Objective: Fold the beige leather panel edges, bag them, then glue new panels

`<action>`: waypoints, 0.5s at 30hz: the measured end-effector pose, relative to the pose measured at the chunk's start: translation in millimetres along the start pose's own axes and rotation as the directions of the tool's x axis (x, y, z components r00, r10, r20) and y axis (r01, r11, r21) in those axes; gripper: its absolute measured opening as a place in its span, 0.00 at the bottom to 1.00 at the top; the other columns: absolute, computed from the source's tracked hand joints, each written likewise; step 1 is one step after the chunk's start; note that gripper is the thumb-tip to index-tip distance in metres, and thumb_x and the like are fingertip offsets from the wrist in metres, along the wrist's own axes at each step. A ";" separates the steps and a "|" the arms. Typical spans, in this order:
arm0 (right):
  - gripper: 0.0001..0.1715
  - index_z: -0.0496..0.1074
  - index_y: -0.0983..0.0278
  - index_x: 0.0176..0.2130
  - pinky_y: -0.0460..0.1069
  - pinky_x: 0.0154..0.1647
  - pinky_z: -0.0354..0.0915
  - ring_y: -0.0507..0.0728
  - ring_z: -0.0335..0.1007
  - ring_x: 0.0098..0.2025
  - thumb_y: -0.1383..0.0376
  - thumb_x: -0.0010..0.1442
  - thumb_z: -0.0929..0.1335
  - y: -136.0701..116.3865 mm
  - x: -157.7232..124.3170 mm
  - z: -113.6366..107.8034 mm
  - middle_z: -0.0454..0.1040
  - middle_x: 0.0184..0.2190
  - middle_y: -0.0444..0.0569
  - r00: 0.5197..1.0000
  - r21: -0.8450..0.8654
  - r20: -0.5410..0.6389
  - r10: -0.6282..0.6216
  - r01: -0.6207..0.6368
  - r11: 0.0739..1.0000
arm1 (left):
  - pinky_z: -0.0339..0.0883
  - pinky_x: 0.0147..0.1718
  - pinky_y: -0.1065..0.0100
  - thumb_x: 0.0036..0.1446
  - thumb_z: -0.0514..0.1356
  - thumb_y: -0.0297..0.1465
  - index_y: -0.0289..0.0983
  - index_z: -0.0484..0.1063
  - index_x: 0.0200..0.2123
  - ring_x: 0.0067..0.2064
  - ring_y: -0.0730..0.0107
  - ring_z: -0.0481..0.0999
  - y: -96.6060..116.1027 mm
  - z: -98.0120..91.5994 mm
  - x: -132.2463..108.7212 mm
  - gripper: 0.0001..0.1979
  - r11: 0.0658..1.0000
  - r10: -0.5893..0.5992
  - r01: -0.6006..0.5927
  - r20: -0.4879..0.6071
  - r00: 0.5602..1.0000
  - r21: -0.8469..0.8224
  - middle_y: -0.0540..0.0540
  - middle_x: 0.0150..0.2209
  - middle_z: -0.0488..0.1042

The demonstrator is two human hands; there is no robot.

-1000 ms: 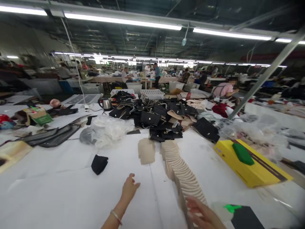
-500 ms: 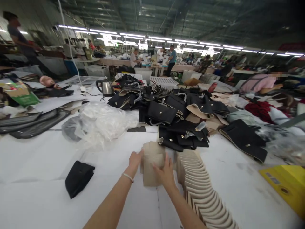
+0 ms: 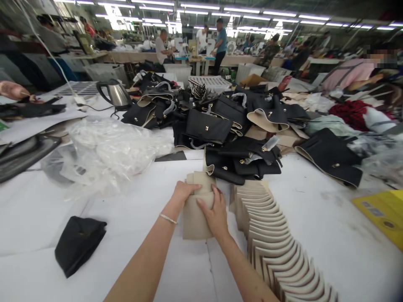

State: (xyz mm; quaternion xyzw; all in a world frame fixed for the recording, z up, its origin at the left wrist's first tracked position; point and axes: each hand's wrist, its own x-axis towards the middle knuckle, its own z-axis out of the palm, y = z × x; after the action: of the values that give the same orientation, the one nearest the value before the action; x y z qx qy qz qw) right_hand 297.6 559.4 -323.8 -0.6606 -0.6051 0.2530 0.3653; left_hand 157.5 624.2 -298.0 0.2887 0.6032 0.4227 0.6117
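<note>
A small stack of beige panels (image 3: 195, 224) lies on the white table in front of me, one piece overlapping another near its upper part. My left hand (image 3: 183, 193) holds the upper left edge, its thumb laid across the top piece. At the right edge, my right hand (image 3: 217, 216) grips the same panels, thumb over the face and fingers along the side. Just right of it runs a long fanned row of beige folded pieces (image 3: 270, 226). Black bag pieces (image 3: 231, 165) with gold-coloured clasps are heaped beyond the panels.
A crumpled clear plastic bag (image 3: 110, 147) and a black folded piece (image 3: 80, 241) lie to the left. Behind the plastic is a metal kettle (image 3: 118, 95). A yellow item (image 3: 382, 214) sits at right. Several people work at the back.
The camera view has tilted down. My left thumb has moved in over the panels, and the upper piece now shows a fold or edge across it. My right hand has closed on the right edge.
</note>
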 end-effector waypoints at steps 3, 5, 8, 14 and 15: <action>0.42 0.57 0.65 0.62 0.63 0.61 0.54 0.66 0.55 0.62 0.44 0.58 0.64 -2.5 -1.1 0.4 0.61 0.59 0.61 1.000 0.029 -0.001 -0.024 0.024 0.999 | 0.73 0.36 0.59 0.33 0.73 0.32 0.28 0.77 0.35 0.36 0.53 0.79 9.5 -5.3 -13.2 0.22 0.997 -0.075 0.078 0.081 0.994 -0.030 0.38 0.32 0.81; 0.42 0.57 0.65 0.62 0.62 0.61 0.54 0.66 0.56 0.61 0.44 0.59 0.64 -4.0 -2.0 0.1 0.61 0.59 0.60 0.999 0.051 -0.002 -0.037 0.037 0.998 | 0.74 0.36 0.58 0.34 0.72 0.33 0.28 0.77 0.36 0.35 0.53 0.80 13.7 -8.5 -18.4 0.22 0.992 -0.110 0.118 0.138 0.984 -0.050 0.37 0.33 0.81; 0.41 0.56 0.65 0.62 0.61 0.61 0.55 0.65 0.56 0.61 0.45 0.59 0.64 -4.2 -5.1 -0.8 0.61 0.58 0.59 0.998 0.075 -0.015 -0.053 0.054 0.996 | 0.74 0.36 0.60 0.33 0.73 0.31 0.29 0.77 0.37 0.36 0.55 0.80 14.8 -9.4 -23.5 0.24 0.989 -0.110 0.127 0.196 0.975 -0.079 0.38 0.34 0.81; 0.45 0.54 0.63 0.64 0.65 0.59 0.56 0.69 0.52 0.64 0.43 0.57 0.66 -17.3 -16.2 -7.6 0.55 0.63 0.61 0.994 -0.060 -0.055 -0.090 0.086 0.994 | 0.73 0.36 0.65 0.37 0.69 0.28 0.32 0.74 0.42 0.37 0.59 0.80 10.6 -8.1 -42.4 0.24 0.981 -0.044 0.074 0.165 0.985 -0.177 0.42 0.35 0.81; 0.46 0.54 0.63 0.64 0.65 0.59 0.56 0.69 0.52 0.64 0.43 0.56 0.67 -25.1 -19.7 -11.5 0.55 0.63 0.61 0.991 -0.089 -0.064 -0.115 0.109 0.990 | 0.73 0.37 0.65 0.37 0.68 0.28 0.32 0.74 0.42 0.37 0.59 0.80 12.1 -10.7 -49.4 0.24 0.980 -0.030 0.059 0.155 0.988 -0.191 0.42 0.35 0.81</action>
State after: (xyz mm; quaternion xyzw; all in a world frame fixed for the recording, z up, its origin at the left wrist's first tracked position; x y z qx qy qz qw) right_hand 288.4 538.0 -299.1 -0.6489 -0.6386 0.1829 0.3710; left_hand 149.2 585.6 -264.3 0.2451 0.5173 0.4427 0.6902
